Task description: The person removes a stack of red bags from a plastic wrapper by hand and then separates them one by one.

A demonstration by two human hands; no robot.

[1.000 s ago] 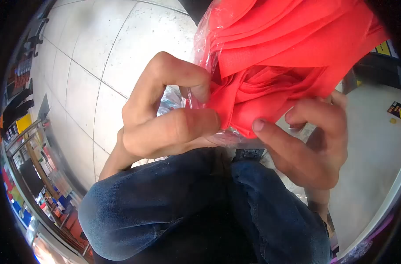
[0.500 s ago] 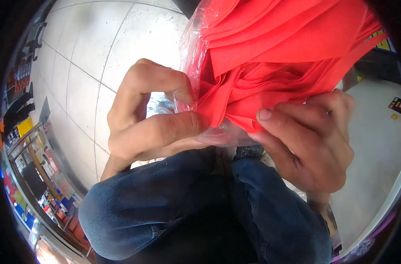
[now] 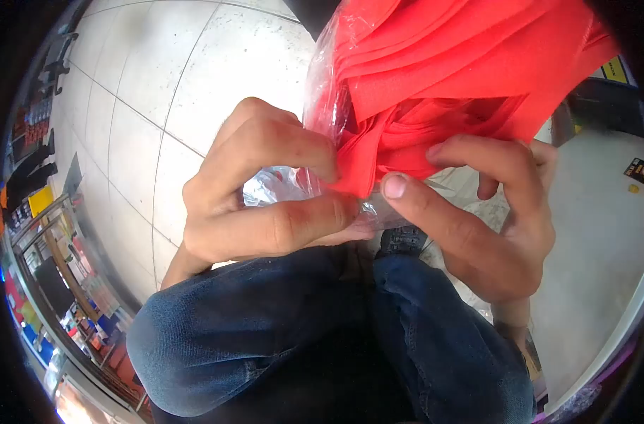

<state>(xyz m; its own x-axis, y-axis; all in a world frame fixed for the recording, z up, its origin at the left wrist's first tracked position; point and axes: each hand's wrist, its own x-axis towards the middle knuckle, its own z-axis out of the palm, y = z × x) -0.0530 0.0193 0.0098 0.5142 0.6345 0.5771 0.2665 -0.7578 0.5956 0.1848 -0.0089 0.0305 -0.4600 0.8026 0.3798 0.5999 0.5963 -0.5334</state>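
A stack of folded red fabric (image 3: 463,63) fills the upper right, partly inside a clear plastic bag (image 3: 325,85). My left hand (image 3: 258,191) is closed at the stack's lower left corner, thumb and index finger pinching the red fabric together with the bag's edge. On the other side, my right hand (image 3: 484,219) has its thumb and index finger apart. Its thumb tip is by the fabric's lower edge, and the index fingertip rests against the red folds. More crumpled clear plastic shows below and behind my left hand.
My knees in blue jeans (image 3: 216,332) are below the hands. Pale floor tiles (image 3: 138,106) spread to the left, with shelving (image 3: 60,283) beyond. A grey surface (image 3: 590,233) on the right bears a small dark card (image 3: 637,167).
My right hand has loosened its pinch on the fabric edge, and its index finger has lifted away from the thumb. My left hand and the bag have shifted slightly right.
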